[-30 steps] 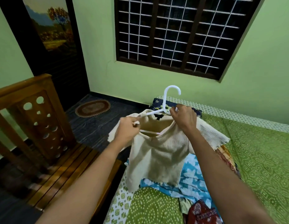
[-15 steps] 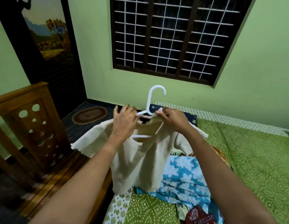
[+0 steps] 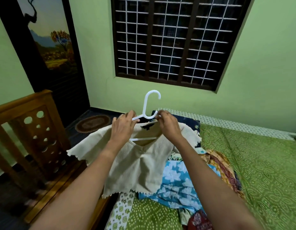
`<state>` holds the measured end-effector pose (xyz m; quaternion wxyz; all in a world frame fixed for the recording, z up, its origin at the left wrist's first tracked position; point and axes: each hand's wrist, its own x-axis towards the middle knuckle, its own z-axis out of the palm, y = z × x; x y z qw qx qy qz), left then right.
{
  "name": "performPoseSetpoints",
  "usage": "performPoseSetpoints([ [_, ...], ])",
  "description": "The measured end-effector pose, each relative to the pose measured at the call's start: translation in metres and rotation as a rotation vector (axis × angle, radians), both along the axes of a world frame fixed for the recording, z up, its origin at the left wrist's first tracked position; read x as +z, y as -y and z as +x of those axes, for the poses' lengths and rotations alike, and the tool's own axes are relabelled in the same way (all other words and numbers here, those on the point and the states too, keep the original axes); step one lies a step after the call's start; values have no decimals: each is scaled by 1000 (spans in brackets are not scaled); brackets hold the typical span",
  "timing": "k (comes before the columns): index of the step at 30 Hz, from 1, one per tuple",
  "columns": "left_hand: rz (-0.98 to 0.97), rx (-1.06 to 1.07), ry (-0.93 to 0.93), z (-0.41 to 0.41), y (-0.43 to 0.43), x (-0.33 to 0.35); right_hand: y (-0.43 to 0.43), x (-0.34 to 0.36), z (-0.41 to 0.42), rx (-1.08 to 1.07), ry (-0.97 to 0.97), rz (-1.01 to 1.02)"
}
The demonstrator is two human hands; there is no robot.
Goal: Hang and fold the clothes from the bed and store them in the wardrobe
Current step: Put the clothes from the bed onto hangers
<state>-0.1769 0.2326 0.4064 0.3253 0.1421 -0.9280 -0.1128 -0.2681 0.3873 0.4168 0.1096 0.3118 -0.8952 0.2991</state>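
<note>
**A:** Green walls, a barred window [image 3: 177,39] ahead, and the bed [image 3: 260,163] in its green patterned sheet on your right. Where is the top?

**B:** The cream top [image 3: 137,163] hangs in the air in front of you on the white hanger [image 3: 149,103]. Its hem is above the blue flowered garment [image 3: 177,178] in the pile on the bed.

**A:** And your grip?

**B:** Your left hand [image 3: 123,126] curls its fingers over the hanger's left arm, at the top's shoulder. Your right hand [image 3: 168,127] pinches the right arm just beside the hook (the fingertips are a little blurred). The hook stands upright, opening to the right.

**A:** What's on your left?

**B:** A wooden frame [image 3: 33,130] with round holes, and an oval rug [image 3: 92,123] on the dark floor beyond it.
</note>
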Motion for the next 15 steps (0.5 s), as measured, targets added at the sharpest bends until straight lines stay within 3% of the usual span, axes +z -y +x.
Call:
performPoseSetpoints([
  [6, 60, -4, -121, 22, -25, 2, -20, 9, 26, -59, -78, -33],
  [15, 130, -54, -160, 95, -94, 0, -85, 17, 102, -72, -115, -11],
])
